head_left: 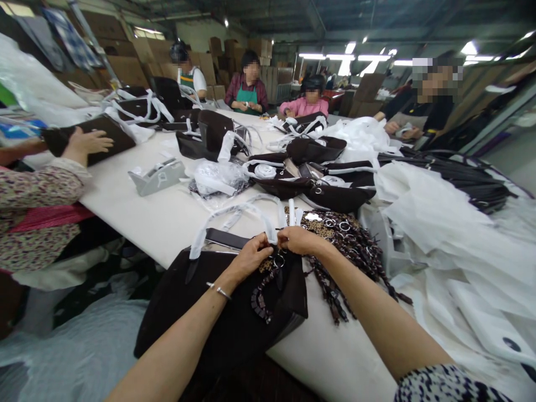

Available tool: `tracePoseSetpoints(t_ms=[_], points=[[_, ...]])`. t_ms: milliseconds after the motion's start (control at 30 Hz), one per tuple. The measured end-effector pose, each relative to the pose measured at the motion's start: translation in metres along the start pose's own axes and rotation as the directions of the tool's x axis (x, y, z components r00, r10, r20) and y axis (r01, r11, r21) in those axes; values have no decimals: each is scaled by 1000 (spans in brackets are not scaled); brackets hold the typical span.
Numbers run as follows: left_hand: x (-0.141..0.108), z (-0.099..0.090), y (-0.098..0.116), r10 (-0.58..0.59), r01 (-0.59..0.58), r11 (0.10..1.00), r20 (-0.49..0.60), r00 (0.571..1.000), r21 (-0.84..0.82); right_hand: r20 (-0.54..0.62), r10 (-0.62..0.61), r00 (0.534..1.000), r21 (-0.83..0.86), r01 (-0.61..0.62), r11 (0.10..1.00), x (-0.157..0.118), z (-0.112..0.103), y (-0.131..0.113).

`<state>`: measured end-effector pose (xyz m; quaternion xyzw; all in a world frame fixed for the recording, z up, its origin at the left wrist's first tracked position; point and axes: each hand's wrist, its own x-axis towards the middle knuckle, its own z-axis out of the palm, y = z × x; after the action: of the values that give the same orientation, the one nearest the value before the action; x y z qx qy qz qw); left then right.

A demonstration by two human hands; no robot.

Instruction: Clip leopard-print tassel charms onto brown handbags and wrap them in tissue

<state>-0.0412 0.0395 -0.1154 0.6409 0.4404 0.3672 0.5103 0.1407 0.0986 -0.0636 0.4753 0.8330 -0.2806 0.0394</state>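
Note:
A dark brown handbag [226, 318] lies at the near table edge, its handles [251, 206] wrapped in white material. My left hand [253, 254] pinches something small I cannot make out near the base of a wrapped handle. Just beside it, my right hand [295, 240] is closed at the same handle base, its fingertips also on something too small to tell. Below the fingers a beaded charm [259, 301] with a metal ring hangs against the bag's front. To the right of the bag lies a pile of similar beaded charms [355, 245] with rings and leopard-print pieces.
More dark bags [280, 187] with wrapped handles fill the table's middle. A grey tape dispenser [158, 177] stands left of them. White sheets [464, 223] and black straps [460, 173] are heaped at right. A co-worker's hand [86, 142] rests on a bag at left; other people sit across the table.

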Motion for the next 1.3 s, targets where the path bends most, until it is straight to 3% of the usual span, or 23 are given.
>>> tracePoseSetpoints(t_ms=[167,400,567,633,733,800,900,1133,1300], points=[[-1,0,-1,13,-13,1000,18,1000,-11,31,-46,998,-25,47,999,-3,-1,-3],[0,3,2,24,-21,994,-31,999,103,71,-89,993,-52,93,994,-7,-1,-5],[-7,7,13,29,17,971,-185,982,240,41,-88,995,-78,91,993,-7,8,-5],[-15,10,21,58,51,905,-242,968,421,28,-94,995,-76,96,992,-8,10,-4],[-27,15,32,112,49,698,-177,978,714,10,-109,994,-65,109,992,-9,11,-3],[-30,19,37,107,37,594,-125,986,804,6,-115,993,-58,116,992,-10,11,-3],[-25,25,40,64,81,489,-128,990,868,4,-117,993,-48,117,992,-11,11,-2],[-15,30,45,-17,85,349,-85,996,933,-25,-71,997,-60,70,996,-16,10,-7],[-21,34,46,-1,65,338,-69,998,939,-91,-32,995,-104,23,994,-25,14,-17]])
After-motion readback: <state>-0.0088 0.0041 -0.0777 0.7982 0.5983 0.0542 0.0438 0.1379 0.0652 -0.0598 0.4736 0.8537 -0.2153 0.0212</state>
